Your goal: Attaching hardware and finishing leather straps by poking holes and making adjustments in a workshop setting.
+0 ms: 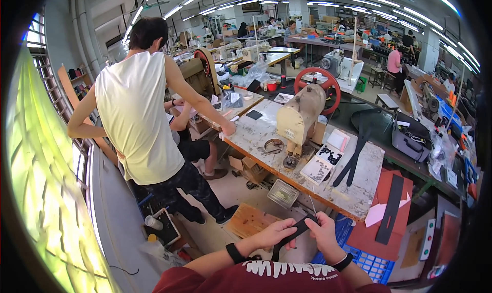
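Above my lap, my left hand is closed around a black strap. The strap's lower end curls down below the left fingers. At its upper end my right hand is closed, fingertips against the strap. A thin pointed metal tool sticks up from the right fingers; its handle is hidden. In front of me stands a worktable with a cream press machine that has a red handwheel. Small white trays of dark and grey fittings lie beside it, next to long black straps.
A person in a white sleeveless top stands at the left, one hand on the table's corner; another person sits beyond. A blue crate and a reddish-brown board with a black strip are at my right. A wooden board lies low ahead.
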`<state>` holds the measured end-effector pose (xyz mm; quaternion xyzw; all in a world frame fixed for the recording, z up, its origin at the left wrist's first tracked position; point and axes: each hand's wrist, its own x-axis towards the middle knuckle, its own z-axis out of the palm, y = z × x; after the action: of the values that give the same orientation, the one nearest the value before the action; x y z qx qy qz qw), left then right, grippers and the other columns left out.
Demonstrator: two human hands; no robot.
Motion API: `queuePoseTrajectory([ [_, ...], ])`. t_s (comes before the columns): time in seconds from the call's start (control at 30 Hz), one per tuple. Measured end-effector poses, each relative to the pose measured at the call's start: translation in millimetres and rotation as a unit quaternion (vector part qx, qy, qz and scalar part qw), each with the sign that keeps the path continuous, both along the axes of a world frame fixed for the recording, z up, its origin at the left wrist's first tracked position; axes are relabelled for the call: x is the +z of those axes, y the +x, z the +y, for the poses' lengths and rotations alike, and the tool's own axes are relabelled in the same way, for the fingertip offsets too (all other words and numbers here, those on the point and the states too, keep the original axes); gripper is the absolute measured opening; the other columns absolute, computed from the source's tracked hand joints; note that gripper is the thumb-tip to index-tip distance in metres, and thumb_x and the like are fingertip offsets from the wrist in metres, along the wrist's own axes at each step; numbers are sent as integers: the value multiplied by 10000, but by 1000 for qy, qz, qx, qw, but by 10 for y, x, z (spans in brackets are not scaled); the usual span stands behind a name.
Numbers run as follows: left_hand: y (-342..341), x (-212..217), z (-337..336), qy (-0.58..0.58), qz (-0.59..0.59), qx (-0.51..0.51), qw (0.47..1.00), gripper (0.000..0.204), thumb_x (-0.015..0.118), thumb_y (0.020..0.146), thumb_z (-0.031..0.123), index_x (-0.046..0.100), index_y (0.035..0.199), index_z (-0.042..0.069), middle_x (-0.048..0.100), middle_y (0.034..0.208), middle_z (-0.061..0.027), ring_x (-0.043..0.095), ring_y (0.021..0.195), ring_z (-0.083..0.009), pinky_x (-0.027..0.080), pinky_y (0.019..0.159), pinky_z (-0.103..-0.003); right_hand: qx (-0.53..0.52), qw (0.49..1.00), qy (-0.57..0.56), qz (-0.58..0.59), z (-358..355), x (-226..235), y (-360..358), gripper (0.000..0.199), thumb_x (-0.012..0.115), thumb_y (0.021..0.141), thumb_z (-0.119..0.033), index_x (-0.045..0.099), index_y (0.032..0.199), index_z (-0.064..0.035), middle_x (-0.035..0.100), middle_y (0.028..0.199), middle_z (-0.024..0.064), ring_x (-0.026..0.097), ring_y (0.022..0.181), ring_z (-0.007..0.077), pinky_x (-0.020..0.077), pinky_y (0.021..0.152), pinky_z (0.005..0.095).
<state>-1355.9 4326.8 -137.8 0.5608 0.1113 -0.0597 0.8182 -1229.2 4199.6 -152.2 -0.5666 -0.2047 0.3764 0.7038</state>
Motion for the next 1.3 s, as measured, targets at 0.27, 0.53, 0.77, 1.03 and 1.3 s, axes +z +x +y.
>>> queuePoseTrajectory([
  [0.27, 81, 4, 66, 116, -10, 32, 993, 106, 489, 883, 170, 466, 887, 66, 581, 664, -10, 480, 470, -35, 371, 428, -164, 14, 999, -7, -36, 33, 42, 68, 135, 653, 764, -114, 540, 767, -40, 477, 604, -49, 385, 483, 10, 288, 425, 161],
  [0.53, 51, -20, 34, 209, 6, 123, 970, 78, 463, 879, 143, 459, 870, 65, 508, 588, 14, 446, 464, -44, 368, 433, -179, -4, 965, -60, -254, -193, 166, 105, 270, 485, 836, -82, 499, 1105, -70, 515, 635, 27, 479, 554, 99, 381, 534, 230],
  [0.77, 127, 285, 322, 380, 22, 142, 914, 67, 514, 803, 82, 481, 851, 51, 565, 722, -11, 507, 576, -71, 412, 511, -210, 67, 826, -46, -557, -133, 417, 191, 308, 496, 773, -11, 583, 1059, -83, 602, 959, 155, 604, 832, 280, 483, 691, 328],
  [1.03, 86, 332, 356, 223, -32, 175, 958, 231, 467, 814, -27, 381, 1028, -6, 612, 865, -136, 500, 597, -75, 423, 559, -197, 13, 777, -64, -627, -150, 539, 168, 338, 564, 718, -26, 579, 1039, -133, 567, 672, 67, 570, 594, 226, 448, 515, 313],
  [1.3, 14, 246, 319, 248, -35, 166, 954, 324, 505, 790, -9, 400, 1096, -20, 618, 923, -71, 515, 615, -70, 446, 587, -209, 29, 738, -72, -670, -48, 512, 55, 337, 592, 702, -68, 583, 1029, -151, 523, 633, 45, 544, 541, 220, 435, 466, 323],
])
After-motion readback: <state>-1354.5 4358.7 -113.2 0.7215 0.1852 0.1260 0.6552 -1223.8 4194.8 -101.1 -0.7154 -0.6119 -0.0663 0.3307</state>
